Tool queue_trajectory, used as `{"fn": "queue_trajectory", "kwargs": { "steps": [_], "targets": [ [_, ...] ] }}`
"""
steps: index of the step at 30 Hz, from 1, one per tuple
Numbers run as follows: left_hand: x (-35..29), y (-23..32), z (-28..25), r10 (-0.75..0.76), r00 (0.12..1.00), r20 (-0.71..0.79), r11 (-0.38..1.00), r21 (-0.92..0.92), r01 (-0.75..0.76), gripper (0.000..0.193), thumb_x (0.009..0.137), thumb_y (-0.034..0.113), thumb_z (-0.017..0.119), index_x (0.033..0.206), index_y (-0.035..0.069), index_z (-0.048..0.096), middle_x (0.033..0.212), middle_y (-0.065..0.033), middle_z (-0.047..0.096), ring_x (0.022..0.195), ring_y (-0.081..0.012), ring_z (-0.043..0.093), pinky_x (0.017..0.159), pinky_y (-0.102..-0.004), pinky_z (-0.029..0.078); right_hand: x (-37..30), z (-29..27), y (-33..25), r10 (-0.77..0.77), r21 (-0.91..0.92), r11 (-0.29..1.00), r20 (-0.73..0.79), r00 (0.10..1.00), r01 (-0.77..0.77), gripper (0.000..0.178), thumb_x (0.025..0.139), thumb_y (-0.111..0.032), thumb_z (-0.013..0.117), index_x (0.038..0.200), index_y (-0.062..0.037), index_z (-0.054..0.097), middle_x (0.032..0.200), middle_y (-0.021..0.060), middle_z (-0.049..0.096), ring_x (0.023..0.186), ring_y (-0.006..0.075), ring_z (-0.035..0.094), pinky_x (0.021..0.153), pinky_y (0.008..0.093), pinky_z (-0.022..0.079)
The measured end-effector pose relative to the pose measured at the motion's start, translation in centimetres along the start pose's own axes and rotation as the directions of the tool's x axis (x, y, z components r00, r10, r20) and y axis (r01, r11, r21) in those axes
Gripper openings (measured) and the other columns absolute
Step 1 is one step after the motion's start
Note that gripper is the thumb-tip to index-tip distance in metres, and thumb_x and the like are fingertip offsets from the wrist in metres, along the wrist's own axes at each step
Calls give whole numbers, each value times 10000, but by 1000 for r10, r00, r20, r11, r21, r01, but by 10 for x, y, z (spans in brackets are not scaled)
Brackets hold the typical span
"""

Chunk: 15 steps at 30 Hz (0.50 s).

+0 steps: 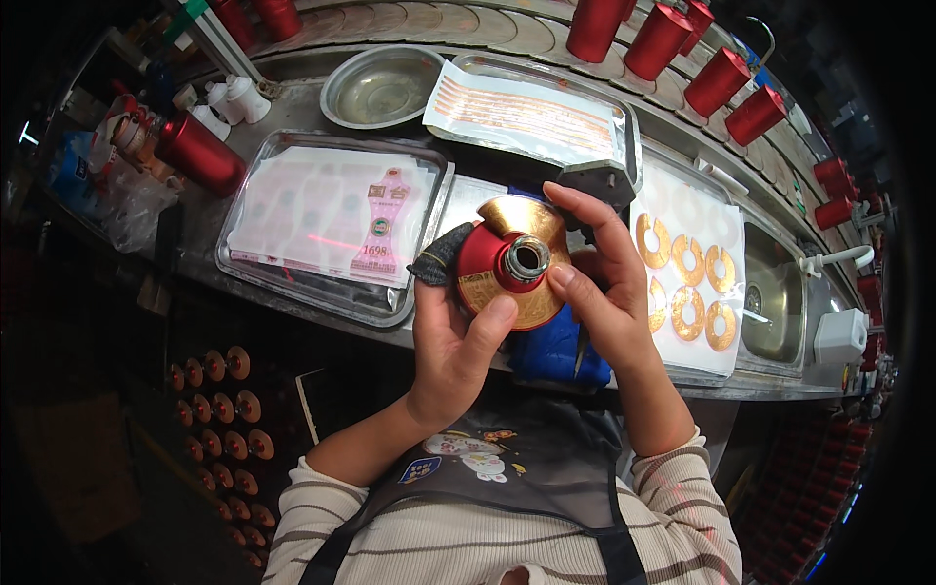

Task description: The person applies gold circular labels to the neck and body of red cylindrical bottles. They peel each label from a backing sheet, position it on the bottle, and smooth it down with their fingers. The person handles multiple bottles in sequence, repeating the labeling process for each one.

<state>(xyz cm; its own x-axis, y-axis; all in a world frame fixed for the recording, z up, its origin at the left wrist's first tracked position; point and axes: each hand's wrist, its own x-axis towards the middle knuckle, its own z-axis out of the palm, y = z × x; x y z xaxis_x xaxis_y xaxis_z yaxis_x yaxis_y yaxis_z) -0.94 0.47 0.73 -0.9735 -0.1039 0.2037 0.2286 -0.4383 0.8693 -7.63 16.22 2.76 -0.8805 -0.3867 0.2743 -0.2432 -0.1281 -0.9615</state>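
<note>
A red bottle (478, 255) with a bare, open threaded neck (526, 258) is tilted toward me above the bench edge. My left hand (450, 356) grips it from the left, thumb against its shoulder; a dark cloth (441, 255) covers part of a finger. Around the neck curves a gold ring-shaped label (531, 216), its upper end seeming to stand off the red surface. My right hand (614, 302) has its thumb on this label beside the neck and its index finger at the label's upper right edge. The bottle's lower body is hidden.
On the right lies a white sheet of gold ring labels (687, 263), beside a sink (775, 307). A tray (414, 307) of pink label sheets sits left; behind are a metal basin (380, 88) and a striped label sheet (526, 117). Red bottles (658, 44) stand on a conveyor (487, 24).
</note>
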Motion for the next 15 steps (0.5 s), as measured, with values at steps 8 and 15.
{"fn": "queue_trajectory", "kwargs": {
  "steps": [8,15],
  "targets": [
    [0,3,2,-14,1000,-15,1000,-28,14,559,989,116,594,1455,14,302,1373,-134,486,1258,-187,523,1087,-360,429,-4,-2,-7,15,-176,984,31,999,-9,672,825,-141,727,1442,-23,489,1284,78,543,845,43,531,623,176,413],
    [1,2,1,-8,1000,-18,1000,2,8,549,988,121,595,1446,13,311,1364,-132,491,1239,-181,536,1080,-354,435,-3,-2,-1,-14,-128,992,19,1000,16,668,830,-145,720,1445,-27,487,1310,82,538,887,54,546,637,179,425]
  ]
}}
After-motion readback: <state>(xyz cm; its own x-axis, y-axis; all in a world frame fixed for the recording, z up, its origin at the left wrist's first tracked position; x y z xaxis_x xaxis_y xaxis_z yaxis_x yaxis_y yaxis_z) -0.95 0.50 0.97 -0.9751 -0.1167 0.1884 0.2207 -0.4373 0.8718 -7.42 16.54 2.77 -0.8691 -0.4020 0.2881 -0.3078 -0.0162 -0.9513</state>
